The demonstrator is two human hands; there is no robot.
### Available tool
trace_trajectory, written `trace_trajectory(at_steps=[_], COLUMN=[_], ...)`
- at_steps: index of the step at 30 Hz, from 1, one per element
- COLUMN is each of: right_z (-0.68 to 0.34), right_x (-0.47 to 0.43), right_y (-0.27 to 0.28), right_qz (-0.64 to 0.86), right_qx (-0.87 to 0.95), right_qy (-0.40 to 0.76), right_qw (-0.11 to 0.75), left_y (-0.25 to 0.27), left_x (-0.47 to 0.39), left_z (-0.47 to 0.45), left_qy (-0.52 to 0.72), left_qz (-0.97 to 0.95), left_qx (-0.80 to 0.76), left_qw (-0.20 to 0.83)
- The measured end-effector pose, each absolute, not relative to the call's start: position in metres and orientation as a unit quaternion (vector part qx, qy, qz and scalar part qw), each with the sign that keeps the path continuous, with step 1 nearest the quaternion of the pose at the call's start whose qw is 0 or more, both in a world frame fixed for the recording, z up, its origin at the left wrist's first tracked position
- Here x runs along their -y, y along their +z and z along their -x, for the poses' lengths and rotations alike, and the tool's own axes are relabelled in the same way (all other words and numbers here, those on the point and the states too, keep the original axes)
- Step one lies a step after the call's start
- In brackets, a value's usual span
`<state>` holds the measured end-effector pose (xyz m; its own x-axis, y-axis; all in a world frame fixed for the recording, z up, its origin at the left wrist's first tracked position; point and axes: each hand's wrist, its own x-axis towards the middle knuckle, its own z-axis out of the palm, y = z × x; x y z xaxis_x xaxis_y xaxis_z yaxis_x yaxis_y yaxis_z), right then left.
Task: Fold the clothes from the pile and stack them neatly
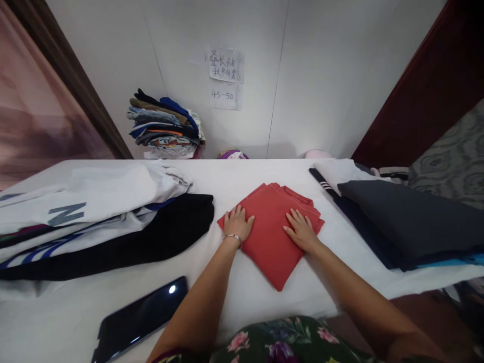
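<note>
A folded red garment (274,247) is laid cornerwise on the white-covered table (247,171), one corner aimed at the wearer. Its left part is pressed by the left hand (239,224), palm down, fingers slightly spread and thumb angled inward; a bracelet (232,237) is worn at that wrist. Its right part is covered by the right hand (301,229), laid flat, fingers fanned and directed inward. Both forearms are stretched forward, converging on the garment.

On the wall beyond the red garment, two papers are fixed: the upper sheet (226,66) is handwritten "叠长袖 秋冬外套", the lower sheet (226,97) "45-50". A large "N" is printed on the white garment (113,189) left of the red garment. To its right, a dark grey garment (408,217) is stacked over navy cloth (363,229). Nearer and left of it, a black smartphone (141,320) is placed.
</note>
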<state>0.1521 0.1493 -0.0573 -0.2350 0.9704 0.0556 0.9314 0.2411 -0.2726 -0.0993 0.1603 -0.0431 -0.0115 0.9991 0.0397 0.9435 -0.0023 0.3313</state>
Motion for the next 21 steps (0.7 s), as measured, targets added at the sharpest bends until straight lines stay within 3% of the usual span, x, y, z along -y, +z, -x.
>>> trace_trajectory(at_steps=[6, 10, 16, 21], right_z=[-0.129, -0.086, -0.052, -0.054], right_x=[-0.175, -0.222, -0.279, -0.280], right_y=[-0.021, -0.005, -0.025, -0.036], right_qz=[0.580, 0.548, 0.545, 0.546], right_qx=[0.797, 0.825, 0.825, 0.825], right_qy=[0.094, 0.097, 0.148, 0.145], right_qw=[0.138, 0.098, -0.002, 0.013], left_y=[-0.039, -0.036, -0.038, -0.040], left_x=[-0.159, -0.157, -0.157, -0.158], left_z=[0.096, 0.096, 0.097, 0.097], left_qy=[0.129, 0.125, 0.130, 0.130], left_qz=[-0.689, -0.688, -0.684, -0.681], left_qx=[-0.704, -0.706, -0.710, -0.713], left_qw=[0.110, 0.113, 0.111, 0.106])
